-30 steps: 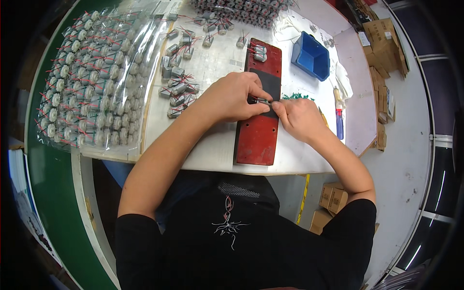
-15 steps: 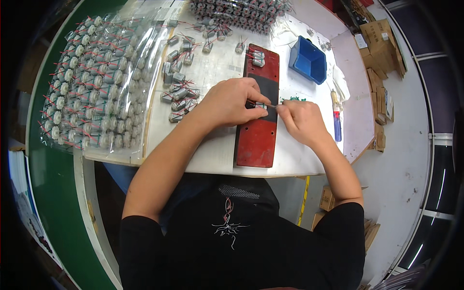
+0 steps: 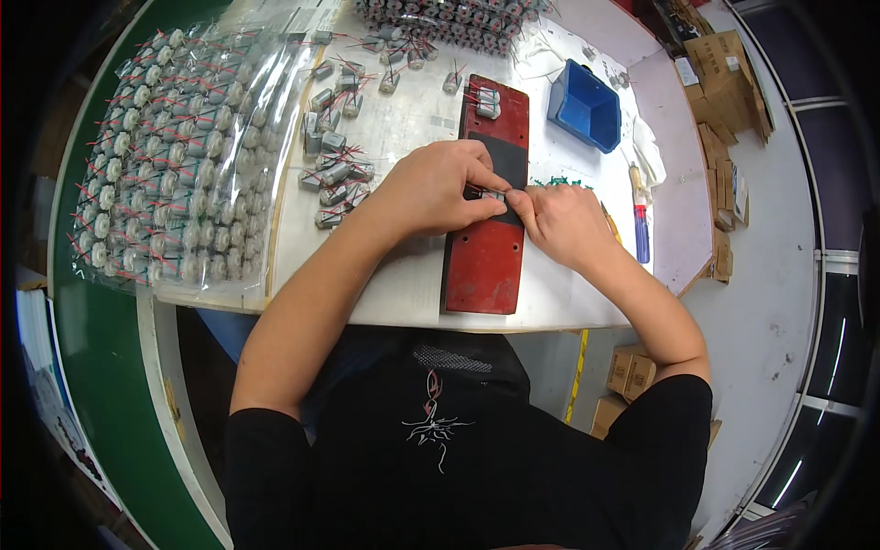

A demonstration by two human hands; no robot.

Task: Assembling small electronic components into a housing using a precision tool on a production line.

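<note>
Holding a small motor (image 3: 494,195) between the thumb and fingertips of the left hand (image 3: 440,185), over the black pad (image 3: 500,158) in the middle of a long red board (image 3: 483,275); mostly covering the motor with those fingers, so impossible to tell whether resting it on the pad or keeping it just above; bringing the right hand (image 3: 566,223) up to the motor's right end, with thumb and forefinger close together and the other fingers curled; unable to tell whether grasping anything in that right hand; reaching both bare forearms in over the near edge of the white surface (image 3: 394,289), out of short black sleeves (image 3: 268,449); having on the far end of the same red board a second motor (image 3: 488,103), silvery with red wires; near the left forearm, seeing a loose scatter of grey motors (image 3: 337,171), some touching, with red wires sticking out; farther left, seeing rows of motors in clear plastic (image 3: 165,165), and at the far edge another packed batch (image 3: 449,20); to the right of the board, finding a blue bin (image 3: 557,103), green bits (image 3: 557,182) just beyond the right hand, a white cloth (image 3: 648,151) and a red-and-blue-handled tool (image 3: 641,229).
</note>
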